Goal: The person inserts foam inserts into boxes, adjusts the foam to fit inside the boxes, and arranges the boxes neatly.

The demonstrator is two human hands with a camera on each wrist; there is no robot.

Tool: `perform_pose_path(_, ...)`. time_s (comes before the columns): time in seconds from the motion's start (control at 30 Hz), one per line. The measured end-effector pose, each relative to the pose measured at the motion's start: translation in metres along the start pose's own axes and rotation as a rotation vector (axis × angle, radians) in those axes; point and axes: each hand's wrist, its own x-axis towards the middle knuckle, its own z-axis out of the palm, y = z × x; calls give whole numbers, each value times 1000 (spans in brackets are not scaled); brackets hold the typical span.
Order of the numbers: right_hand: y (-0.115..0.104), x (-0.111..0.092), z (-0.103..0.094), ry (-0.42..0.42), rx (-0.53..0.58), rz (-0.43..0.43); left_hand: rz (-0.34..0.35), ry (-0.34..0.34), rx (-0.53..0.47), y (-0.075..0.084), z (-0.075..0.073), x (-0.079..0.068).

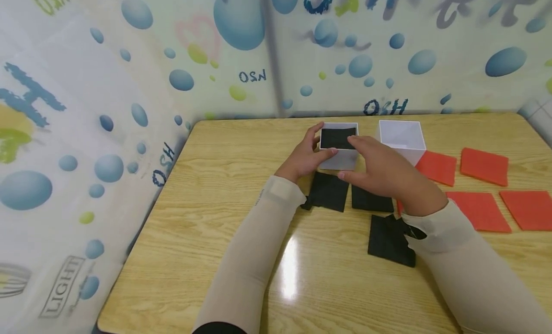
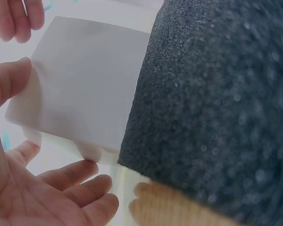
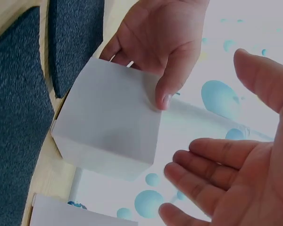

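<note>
A white open-topped box (image 1: 338, 160) stands toward the back of the table, with a black foam-like square (image 1: 338, 138) inside it. My left hand (image 1: 304, 156) grips this box at its left side, thumb on the front wall; the right wrist view shows the thumb pressed on a corner of the box (image 3: 113, 113). Over the box's right side reaches my right hand (image 1: 384, 173). Its fingers are extended and hold nothing, seen apart from the box in the right wrist view. Black squares (image 1: 329, 192) lie just in front of the box.
To the right stands a second white box (image 1: 402, 135), partly behind my right hand. Several red squares (image 1: 484, 166) lie flat on the right part of the wooden table (image 1: 194, 204). Another black square (image 1: 391, 238) lies by my right sleeve. A patterned sheet (image 1: 142, 51) hangs behind.
</note>
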Motion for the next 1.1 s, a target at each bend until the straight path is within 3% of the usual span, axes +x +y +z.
perform_pose_path(0.4,-2,-7,1,-14,-17,14,-15,5,47,2,-1,1)
perform_pose_path(1.1,-2,5,26,-116,-80,10,6,11,18,0,0,0)
